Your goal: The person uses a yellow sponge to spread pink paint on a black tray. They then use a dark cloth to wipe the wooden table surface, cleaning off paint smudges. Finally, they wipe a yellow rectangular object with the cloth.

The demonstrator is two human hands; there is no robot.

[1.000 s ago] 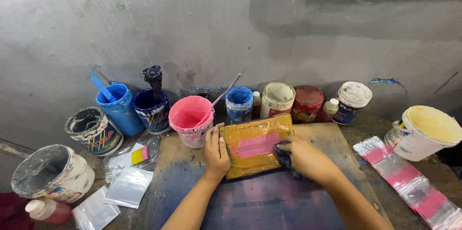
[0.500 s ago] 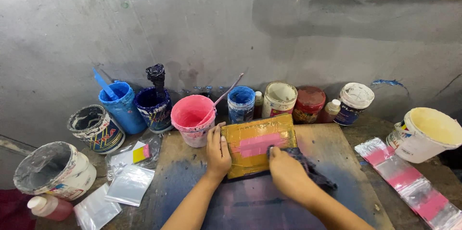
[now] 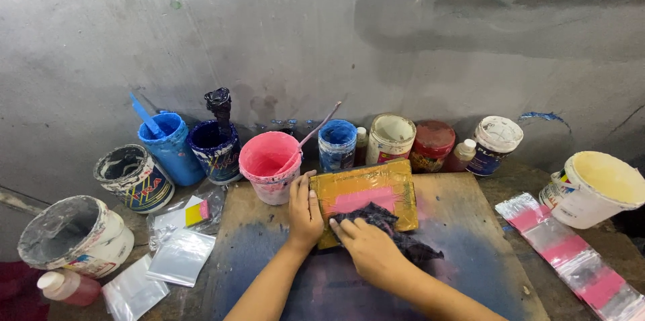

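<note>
- Right hand (image 3: 369, 254) is pressed down on a dark ink-stained rag (image 3: 390, 227), fingers bunched over it and gripping the cloth against the near edge of the small screen frame (image 3: 366, 197).
- Left hand (image 3: 304, 213) lies flat, palm down, on the frame's left edge, pinning it; nothing clasped.
- Frame: yellow-taped border, pink patch in the middle, lying flat on the stained wooden board (image 3: 470, 247), just in front of the pots.
- Handling, as I judge it: the rag is soft, limp and probably wet with ink, so it takes a bunched grip. The frame looks light and stiff and could slide if not held; best taken by the taped edges, since the pink mesh area looks delicate.
- Counts: one rag, one frame.
- Back row along the wall: about eight paint pots, among them the pink bucket (image 3: 269, 163) with a stick in it, touching the frame's left corner.
- Cream bucket (image 3: 598, 187) far right, grey bucket (image 3: 74, 237) far left.
- Clear plastic bags (image 3: 178, 254) left of the board, pink-printed ones (image 3: 571, 254) on the right.
</note>
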